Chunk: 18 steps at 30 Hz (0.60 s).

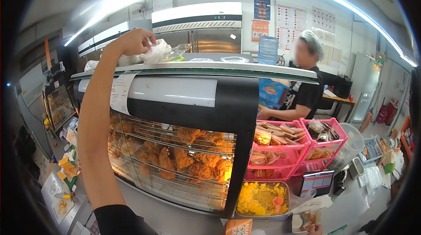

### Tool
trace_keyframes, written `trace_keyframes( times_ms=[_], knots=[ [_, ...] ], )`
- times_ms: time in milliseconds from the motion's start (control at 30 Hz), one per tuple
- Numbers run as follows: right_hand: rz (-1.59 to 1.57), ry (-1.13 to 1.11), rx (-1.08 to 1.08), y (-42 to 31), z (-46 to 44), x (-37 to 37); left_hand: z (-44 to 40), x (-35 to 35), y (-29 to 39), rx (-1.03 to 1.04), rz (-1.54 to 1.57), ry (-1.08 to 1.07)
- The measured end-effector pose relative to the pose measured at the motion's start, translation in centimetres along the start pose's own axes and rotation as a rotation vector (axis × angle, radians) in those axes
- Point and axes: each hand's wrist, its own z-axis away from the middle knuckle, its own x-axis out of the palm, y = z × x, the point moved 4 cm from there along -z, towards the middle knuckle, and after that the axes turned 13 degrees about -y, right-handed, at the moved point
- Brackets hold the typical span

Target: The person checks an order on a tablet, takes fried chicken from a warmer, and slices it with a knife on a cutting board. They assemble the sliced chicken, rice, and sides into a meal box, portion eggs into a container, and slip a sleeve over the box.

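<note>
One left hand (137, 43) curls onto plastic containers (158, 53) at ten o'clock, probably stacked for reach. We can't tell either hand's grip.

We are looking at a fried-chicken shop: many fried pieces (182, 158) are lying in a lit cabinet (175, 111), and pink baskets (280, 148) are holding packets (286, 134). Behind, posters (291, 21) are hanging on the wall (345, 15), and a co-worker (310, 98) is wearing a hairnet (315, 41).

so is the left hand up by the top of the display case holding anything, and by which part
The left hand has its fingers at the upper left edge of the stacked clear plasticware; whether they actually grip it cannot be told.
</note>
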Motion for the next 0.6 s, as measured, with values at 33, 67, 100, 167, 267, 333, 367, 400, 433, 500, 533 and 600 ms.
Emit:
trace_keyframes(
  times_ms=[33,67,100,167,267,333,367,400,433,500,533,600],
  knots=[
    [0.0,-0.002,-0.002,0.0,-0.1,0.1,0.0,0.0,0.1,0.02,-0.054,0.002],
    [-0.003,-0.022,-0.019,-0.1,-0.3,0.4,-0.1,0.0,0.3,0.043,-0.107,0.003],
    [-0.006,-0.042,-0.035,-0.1,-0.4,0.6,-0.2,0.0,0.3,0.042,-0.107,0.002],
    [0.016,-0.045,-0.017,-0.4,-0.4,0.9,-0.2,0.0,1.1,0.057,-0.241,0.032],
    [0.021,-0.044,-0.007,-0.2,-0.7,1.6,-0.1,0.2,2.6,-0.002,-0.3,0.035],
    [0.001,-0.042,-0.012,0.1,-0.5,1.8,-0.2,0.4,3.1,-0.03,-0.293,0.065],
    [0.017,-0.05,0.009,-0.1,-0.3,1.9,-0.2,0.3,3.3,-0.058,-0.284,0.098],
    [0.032,-0.055,0.031,-0.2,-0.1,1.9,-0.3,0.4,3.4,-0.052,-0.286,0.099],
    [0.029,-0.052,0.035,-0.6,0.1,1.9,-0.3,0.4,3.3,-0.028,-0.28,0.105],
    [0.081,-0.08,0.062,-1.0,0.6,1.7,-0.6,0.5,2.6,-0.002,-0.273,0.111],
    [0.081,-0.08,0.064,-0.7,0.7,1.8,-0.9,0.6,2.1,0.054,-0.295,0.144],
    [0.087,-0.091,0.088,0.0,0.7,1.9,-1.8,0.8,0.5,0.11,-0.317,0.175]
  ],
)
